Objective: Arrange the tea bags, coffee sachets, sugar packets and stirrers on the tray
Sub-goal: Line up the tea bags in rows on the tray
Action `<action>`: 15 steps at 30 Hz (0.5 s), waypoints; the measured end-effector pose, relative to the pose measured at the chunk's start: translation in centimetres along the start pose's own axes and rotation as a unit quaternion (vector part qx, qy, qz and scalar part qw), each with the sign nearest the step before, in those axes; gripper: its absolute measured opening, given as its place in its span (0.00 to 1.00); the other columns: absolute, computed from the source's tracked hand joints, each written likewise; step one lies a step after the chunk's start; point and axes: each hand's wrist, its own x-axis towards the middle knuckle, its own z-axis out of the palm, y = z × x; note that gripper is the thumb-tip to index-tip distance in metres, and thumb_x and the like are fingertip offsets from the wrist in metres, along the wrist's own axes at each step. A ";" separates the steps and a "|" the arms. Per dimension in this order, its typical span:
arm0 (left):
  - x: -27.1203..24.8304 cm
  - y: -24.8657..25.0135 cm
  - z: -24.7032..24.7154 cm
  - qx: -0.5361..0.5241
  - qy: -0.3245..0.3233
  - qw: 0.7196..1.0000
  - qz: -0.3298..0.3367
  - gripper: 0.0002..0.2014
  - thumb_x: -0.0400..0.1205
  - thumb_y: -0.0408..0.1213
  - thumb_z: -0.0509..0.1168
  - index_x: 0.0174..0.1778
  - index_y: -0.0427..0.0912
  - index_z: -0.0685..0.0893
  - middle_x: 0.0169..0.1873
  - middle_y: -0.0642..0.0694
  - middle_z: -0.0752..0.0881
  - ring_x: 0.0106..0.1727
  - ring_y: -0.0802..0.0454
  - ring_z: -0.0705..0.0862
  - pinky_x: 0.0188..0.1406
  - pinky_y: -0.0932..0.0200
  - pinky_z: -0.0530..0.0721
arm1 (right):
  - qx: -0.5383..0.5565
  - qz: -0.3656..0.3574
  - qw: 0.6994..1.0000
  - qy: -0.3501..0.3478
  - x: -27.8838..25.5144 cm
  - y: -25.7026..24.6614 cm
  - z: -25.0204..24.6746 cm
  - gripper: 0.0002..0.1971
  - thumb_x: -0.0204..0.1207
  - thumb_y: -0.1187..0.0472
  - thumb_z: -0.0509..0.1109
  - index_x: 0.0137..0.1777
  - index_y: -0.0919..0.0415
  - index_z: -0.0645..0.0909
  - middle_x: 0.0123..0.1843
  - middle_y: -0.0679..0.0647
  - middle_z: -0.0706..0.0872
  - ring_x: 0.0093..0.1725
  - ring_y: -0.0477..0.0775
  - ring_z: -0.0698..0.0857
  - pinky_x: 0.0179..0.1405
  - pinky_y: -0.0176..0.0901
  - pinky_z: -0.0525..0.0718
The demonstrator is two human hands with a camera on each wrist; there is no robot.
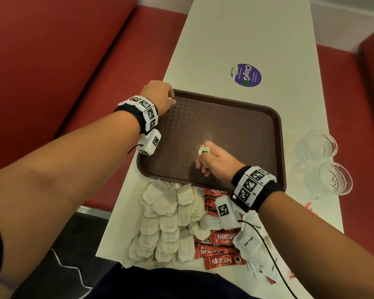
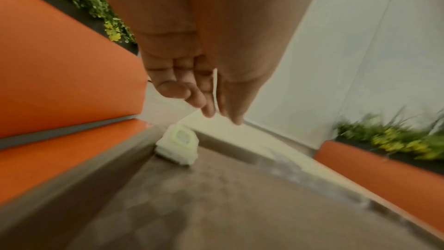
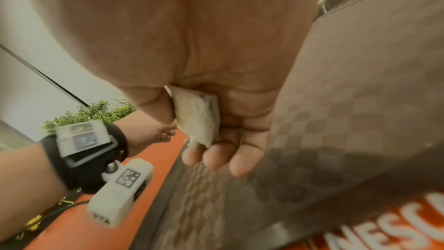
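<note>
A brown tray [image 1: 279,126] lies on the white table. My left hand [image 1: 172,100] is at the tray's far left corner. In the left wrist view its fingers [image 2: 204,102] hang fairly straight just above a small stack of tea bags [image 2: 179,145] with a green tag, which lies in that corner. My right hand [image 1: 205,156] is over the tray's near middle and grips a tea bag [image 3: 197,119], its green tag [image 1: 204,150] sticking out on top. Piles of tea bags [image 1: 166,223], red coffee sachets [image 1: 218,253] and white sugar packets [image 1: 251,242] lie before the tray.
Two clear glasses [image 1: 320,145] [image 1: 333,180] stand right of the tray. Red stirrers [image 1: 309,205] peek out near the table's right edge. A purple sticker [image 1: 246,75] is on the table beyond the tray. Red bench seats [image 1: 52,61] flank the table.
</note>
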 end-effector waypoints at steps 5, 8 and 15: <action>-5.8 2.5 -1.9 -0.133 -0.083 0.975 0.157 0.14 0.79 0.58 0.71 0.51 0.54 0.90 0.43 0.60 0.89 0.46 0.62 0.85 0.47 0.64 0.80 | -0.056 -0.055 0.994 0.073 1.0 -0.6 -0.1 0.08 0.87 0.49 0.60 0.53 0.52 0.74 0.51 0.58 0.87 0.50 0.63 0.87 0.53 0.70 0.86; -7.4 2.7 -1.2 -0.108 -0.138 0.960 0.219 0.11 0.78 0.54 0.73 0.52 0.54 0.90 0.40 0.59 0.88 0.42 0.62 0.84 0.41 0.66 0.78 | -0.069 -0.077 0.990 0.098 1.4 -1.3 -0.2 0.10 0.87 0.49 0.63 0.52 0.56 0.76 0.47 0.59 0.86 0.47 0.63 0.86 0.51 0.69 0.85; -8.6 2.3 -1.1 -0.154 -0.066 0.961 0.220 0.03 0.81 0.45 0.73 0.48 0.52 0.90 0.38 0.58 0.88 0.40 0.63 0.83 0.42 0.67 0.79 | -0.073 -0.085 0.984 0.141 1.9 -1.2 -0.1 0.08 0.81 0.53 0.73 0.48 0.56 0.79 0.38 0.49 0.83 0.34 0.47 0.79 0.35 0.42 0.77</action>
